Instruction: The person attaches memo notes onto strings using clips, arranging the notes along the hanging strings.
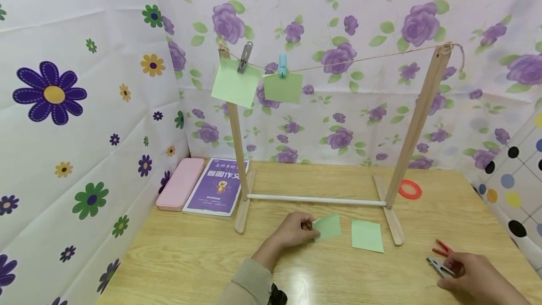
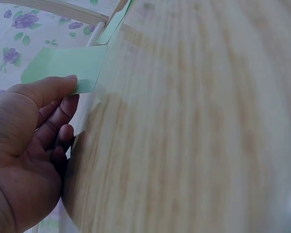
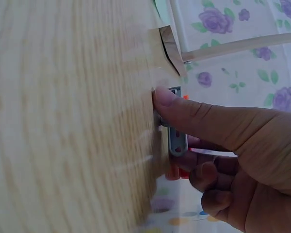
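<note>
Your left hand (image 1: 296,230) pinches a green paper note (image 1: 328,227) by its near-left corner, thumb on one face, fingers curled behind, the sheet tilted over the middle of the table (image 1: 178,267), between its left and right edges. Your right hand (image 1: 474,272) pinches a gray clip (image 1: 438,266) between thumb and fingers toward the table's right edge, with a red clip (image 1: 442,248) lying just beyond it. A second note (image 1: 367,236) lies flat on the table, to the right of the held one and apart from it.

Expect the note to weigh next to nothing and to bend or crease readily; a light pinch at a corner or along one side should do, leaving the opposite edge bare. A hard squeeze would likely wrinkle it. The flat note probably slides easily on the smooth wood, so take it by a lifted edge.

The gray clip looks like metal: stiff, sturdy, perhaps slick and springy. Hold it by the handle ends, fingers away from its mouth. The string (image 1: 355,61) above sags between the posts, so it likely gives under a push; a gray clip (image 1: 244,58) and a blue clip (image 1: 282,64) already hold two notes there.
</note>
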Motion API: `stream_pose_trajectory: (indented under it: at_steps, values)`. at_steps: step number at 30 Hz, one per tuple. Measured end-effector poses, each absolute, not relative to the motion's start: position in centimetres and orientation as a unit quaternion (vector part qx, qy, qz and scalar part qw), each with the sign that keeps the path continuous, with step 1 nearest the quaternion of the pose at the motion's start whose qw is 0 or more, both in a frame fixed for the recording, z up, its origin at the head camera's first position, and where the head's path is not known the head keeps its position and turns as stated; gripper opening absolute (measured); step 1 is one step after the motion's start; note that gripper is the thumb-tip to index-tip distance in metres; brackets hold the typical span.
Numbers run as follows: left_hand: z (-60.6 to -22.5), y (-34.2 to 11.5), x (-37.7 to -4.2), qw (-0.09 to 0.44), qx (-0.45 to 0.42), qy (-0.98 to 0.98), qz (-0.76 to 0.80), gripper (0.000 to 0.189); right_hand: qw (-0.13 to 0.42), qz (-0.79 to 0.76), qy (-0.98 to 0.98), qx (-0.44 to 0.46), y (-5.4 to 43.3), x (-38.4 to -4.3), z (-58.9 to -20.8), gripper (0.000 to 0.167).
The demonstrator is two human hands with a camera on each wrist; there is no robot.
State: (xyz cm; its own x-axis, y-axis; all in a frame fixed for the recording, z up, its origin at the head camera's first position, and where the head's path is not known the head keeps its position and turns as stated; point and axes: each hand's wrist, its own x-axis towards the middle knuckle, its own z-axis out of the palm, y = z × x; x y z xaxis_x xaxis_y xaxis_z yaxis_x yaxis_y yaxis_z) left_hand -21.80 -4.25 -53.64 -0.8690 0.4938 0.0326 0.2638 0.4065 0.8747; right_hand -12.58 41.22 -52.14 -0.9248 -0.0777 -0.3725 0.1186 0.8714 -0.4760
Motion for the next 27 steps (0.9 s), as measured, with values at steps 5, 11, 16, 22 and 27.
stream_pose_trajectory:
  at_steps: [5, 11, 16, 22, 27]
  values:
    - [-53.7, -4.2, -21.7, 0.122, 0.22, 0.831, 0.496, 0.004, 0.179, -0.237, 0.955, 0.001, 41.0, -12.5, -51.9, 0.04]
    - [-53.7, -4.2, -21.8, 0.12, 0.222, 0.827, 0.502, 0.004, 0.088, -0.256, 0.963, -0.006, 40.6, -12.6, -51.3, 0.043]
    - [-53.8, -4.4, -21.8, 0.121, 0.224, 0.827, 0.501, 0.006, 0.03, -0.295, 0.955, 0.02, 39.6, -12.4, -50.9, 0.058]
    - [-53.9, -4.3, -21.8, 0.123, 0.23, 0.827, 0.499, 0.004, 0.051, -0.419, 0.904, 0.06, 38.6, -12.2, -50.1, 0.061]
    - [-53.8, -4.3, -21.7, 0.125, 0.233, 0.825, 0.5, 0.009, 0.045, -0.517, 0.852, 0.066, 38.0, -12.5, -49.4, 0.053]
